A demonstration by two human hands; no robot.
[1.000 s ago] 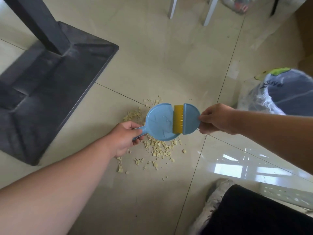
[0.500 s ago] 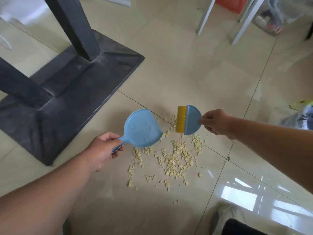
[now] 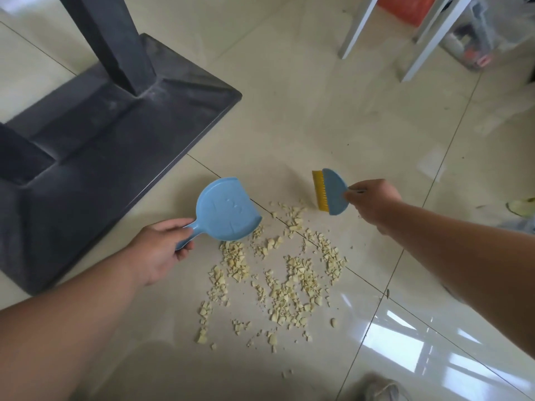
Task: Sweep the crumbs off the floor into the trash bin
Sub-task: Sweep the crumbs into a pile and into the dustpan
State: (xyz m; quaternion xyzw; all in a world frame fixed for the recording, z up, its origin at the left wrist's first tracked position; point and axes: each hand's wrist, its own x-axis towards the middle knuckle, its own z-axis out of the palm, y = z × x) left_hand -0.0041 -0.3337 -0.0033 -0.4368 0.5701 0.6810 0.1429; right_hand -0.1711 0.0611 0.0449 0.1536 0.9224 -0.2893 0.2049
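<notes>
Pale yellow crumbs (image 3: 285, 280) lie scattered over the beige tiled floor in the middle of the view. My left hand (image 3: 157, 250) grips the handle of a small blue dustpan (image 3: 227, 209), held at the left edge of the crumbs with its mouth facing right. My right hand (image 3: 372, 199) holds a small blue brush (image 3: 333, 192) with yellow bristles, at the far right edge of the pile, bristles pointing left. Only a sliver of the trash bin's bag (image 3: 521, 224) shows at the right edge.
A dark table base (image 3: 115, 140) with a post stands at the left, close behind the dustpan. White chair legs (image 3: 357, 27) and a clear bag of items (image 3: 477, 39) are at the top right. My shoe (image 3: 385, 390) is at the bottom edge.
The dustpan and brush were joined together; my hands have pulled them apart, dustpan to the left, brush to the right. The view turned left, so the trash bin slid almost out of sight.
</notes>
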